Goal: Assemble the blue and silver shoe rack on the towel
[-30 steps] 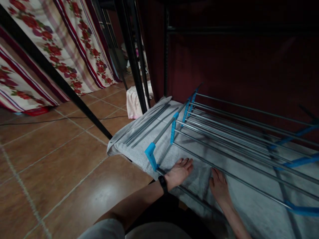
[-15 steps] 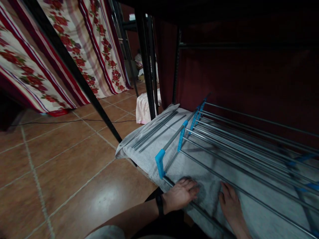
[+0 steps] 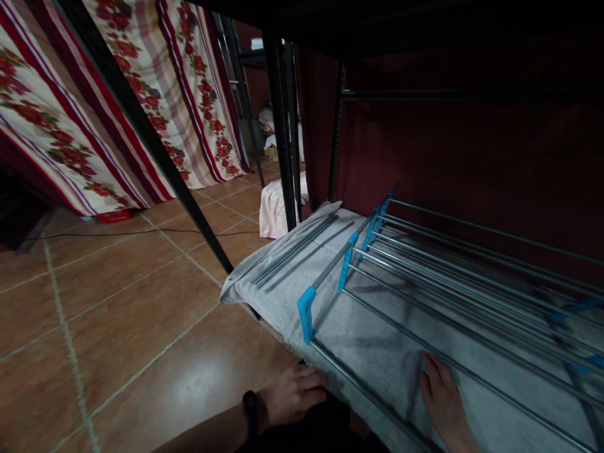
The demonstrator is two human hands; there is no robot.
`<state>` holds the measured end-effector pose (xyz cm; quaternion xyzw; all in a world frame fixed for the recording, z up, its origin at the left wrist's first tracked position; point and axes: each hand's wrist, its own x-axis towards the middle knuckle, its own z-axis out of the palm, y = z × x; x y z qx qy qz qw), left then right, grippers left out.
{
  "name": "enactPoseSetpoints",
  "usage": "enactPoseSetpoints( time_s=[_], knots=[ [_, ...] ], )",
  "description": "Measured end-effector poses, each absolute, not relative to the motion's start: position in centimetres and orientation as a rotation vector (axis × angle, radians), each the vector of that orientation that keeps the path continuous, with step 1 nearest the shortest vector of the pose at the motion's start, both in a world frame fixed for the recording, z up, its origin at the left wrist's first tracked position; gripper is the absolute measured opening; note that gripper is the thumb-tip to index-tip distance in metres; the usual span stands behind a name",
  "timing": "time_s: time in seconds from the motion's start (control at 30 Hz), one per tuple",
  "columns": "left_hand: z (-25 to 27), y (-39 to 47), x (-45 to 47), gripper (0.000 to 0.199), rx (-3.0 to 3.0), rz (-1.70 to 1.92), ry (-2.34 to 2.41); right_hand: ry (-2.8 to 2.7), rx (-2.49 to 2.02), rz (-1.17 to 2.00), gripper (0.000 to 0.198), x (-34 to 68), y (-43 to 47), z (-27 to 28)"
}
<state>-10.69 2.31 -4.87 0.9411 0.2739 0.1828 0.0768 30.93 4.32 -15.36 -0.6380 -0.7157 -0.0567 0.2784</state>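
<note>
A metal drying rack of grey tubes with blue plastic joints lies over a grey towel. My left hand, with a dark band on the wrist, is over my lap beside the towel's front edge. Its fingers are loosely bent and nothing shows in them; it is apart from the rack's front tube. My right hand rests on the towel behind that tube, fingers stretched out, the tips close to another tube. Whether those fingertips touch the tube I cannot tell.
Several loose grey tubes lie on the towel's left part. Black frame posts stand at the corners, with a dark overhang above. Tiled floor lies left, with a thin black cable and a flowered curtain beyond.
My left hand has left the rack's front tube and moved left and down toward my lap. My right hand stays at almost the same spot on the towel.
</note>
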Motion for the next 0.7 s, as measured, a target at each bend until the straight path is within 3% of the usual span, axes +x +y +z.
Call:
enactPoseSetpoints(
  time_s=[0.17, 0.37, 0.53, 0.7],
  knots=[
    [-5.5, 4.1, -15.0, 0.031, 2.297, 0.918, 1.302, -1.927, -1.658, -0.169, 0.044, 31.5, 4.5, -16.0],
    [-4.3, 11.0, -16.9, 0.028, 1.843, 1.185, 1.778, -1.911, -1.665, -0.162, 0.045, 31.9, 4.7, -16.8],
    [-3.0, 16.6, -15.9, 0.034, 1.905, 1.191, 1.887, -1.913, -1.686, -0.12, 0.046, 31.8, 4.5, -16.8],
    [-2.7, 19.6, -15.1, 0.044, 1.969, 0.936, 2.154, -1.914, -1.696, -0.15, 0.046, 31.8, 4.4, -17.0]
  ],
)
